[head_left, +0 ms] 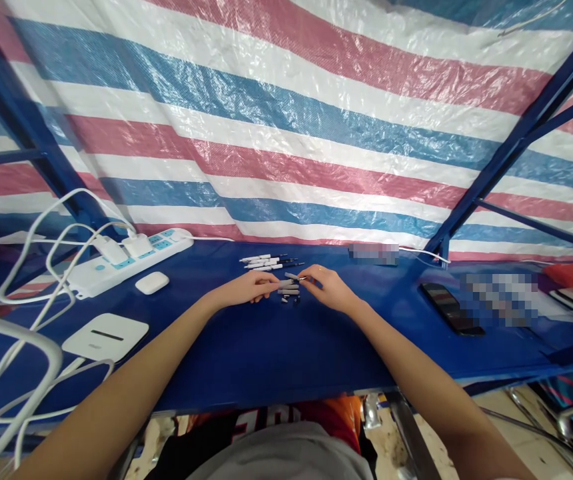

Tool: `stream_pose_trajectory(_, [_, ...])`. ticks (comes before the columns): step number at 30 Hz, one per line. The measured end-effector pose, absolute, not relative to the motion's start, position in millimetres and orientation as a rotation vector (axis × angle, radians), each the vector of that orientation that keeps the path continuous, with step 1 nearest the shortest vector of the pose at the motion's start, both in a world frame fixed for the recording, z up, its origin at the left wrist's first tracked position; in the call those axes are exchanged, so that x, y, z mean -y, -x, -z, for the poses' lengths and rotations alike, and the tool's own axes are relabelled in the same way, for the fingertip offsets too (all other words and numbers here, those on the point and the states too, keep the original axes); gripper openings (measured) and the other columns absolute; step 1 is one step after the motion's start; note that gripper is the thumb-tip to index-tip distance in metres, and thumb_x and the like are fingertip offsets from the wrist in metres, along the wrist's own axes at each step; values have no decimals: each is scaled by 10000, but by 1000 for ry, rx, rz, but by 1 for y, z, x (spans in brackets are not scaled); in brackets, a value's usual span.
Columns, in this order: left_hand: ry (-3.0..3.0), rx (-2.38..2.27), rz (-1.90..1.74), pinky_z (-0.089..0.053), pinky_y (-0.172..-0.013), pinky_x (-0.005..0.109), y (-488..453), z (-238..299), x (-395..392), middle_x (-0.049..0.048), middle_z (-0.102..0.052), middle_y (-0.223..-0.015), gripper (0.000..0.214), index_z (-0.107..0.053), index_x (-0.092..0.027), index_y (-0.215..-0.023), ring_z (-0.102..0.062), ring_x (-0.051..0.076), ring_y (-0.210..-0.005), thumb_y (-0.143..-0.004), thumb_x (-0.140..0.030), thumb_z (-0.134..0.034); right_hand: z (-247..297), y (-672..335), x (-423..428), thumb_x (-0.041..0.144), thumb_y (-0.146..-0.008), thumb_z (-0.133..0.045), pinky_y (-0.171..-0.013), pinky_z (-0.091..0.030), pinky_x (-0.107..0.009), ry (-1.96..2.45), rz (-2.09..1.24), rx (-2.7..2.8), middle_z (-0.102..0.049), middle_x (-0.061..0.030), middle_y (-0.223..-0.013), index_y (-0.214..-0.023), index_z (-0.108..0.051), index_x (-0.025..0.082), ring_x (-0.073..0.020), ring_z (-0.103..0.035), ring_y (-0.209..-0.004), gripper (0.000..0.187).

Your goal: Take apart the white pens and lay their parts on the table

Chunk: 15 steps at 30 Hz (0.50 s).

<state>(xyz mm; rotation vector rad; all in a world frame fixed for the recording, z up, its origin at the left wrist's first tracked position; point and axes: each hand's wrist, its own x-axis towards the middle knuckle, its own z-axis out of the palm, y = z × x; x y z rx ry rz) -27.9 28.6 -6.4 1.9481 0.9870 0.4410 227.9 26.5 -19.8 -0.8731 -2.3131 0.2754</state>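
My left hand (252,287) is closed, thumb and finger pinched at the left end of a short grey tube (285,284) that looks like a pen grip. Across from it, my right hand (327,289) pinches a small, dark, shiny pen part (302,279), too small to make out fully. More grey tubes (289,291) lie on the blue table between the hands. Just nearer to me are several tiny dark and silvery pieces (285,300). Behind the hands rests a loose bundle of white pen bodies (261,263) with dark thin ends pointing right.
On the left stand a white power strip (131,260) with chargers and looping cables, a small white case (152,283) and a flat white box (106,337). At right lies a black phone (450,309). A striped plastic sheet (286,133) hangs behind the blue table (276,360).
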Motion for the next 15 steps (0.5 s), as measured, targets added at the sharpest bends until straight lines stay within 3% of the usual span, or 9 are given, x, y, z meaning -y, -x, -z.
stream_pose_trajectory(8, [-2147,-1059,-513,-403,-572,238,20,14,-27,15,-639,-782,433,-646,-205,-1069,-547,154,-635,-906,-560,-460,17,-227,-25,265,-844,-467,-674,-443,-216,956,-483,2239,-605,-4,-844,-933,-547,178,-87,-541,-700,148])
stream_pose_trajectory(15, [-2305,-1089,-578,-382,-606,242,20,17,-29,16,-658,-836,413,-664,-204,-1074,-551,170,-693,-915,-525,-459,16,-228,-27,185,-763,-480,-706,-402,-235,1011,-442,2254,-562,-10,-828,-892,-572,173,-98,-494,-705,159])
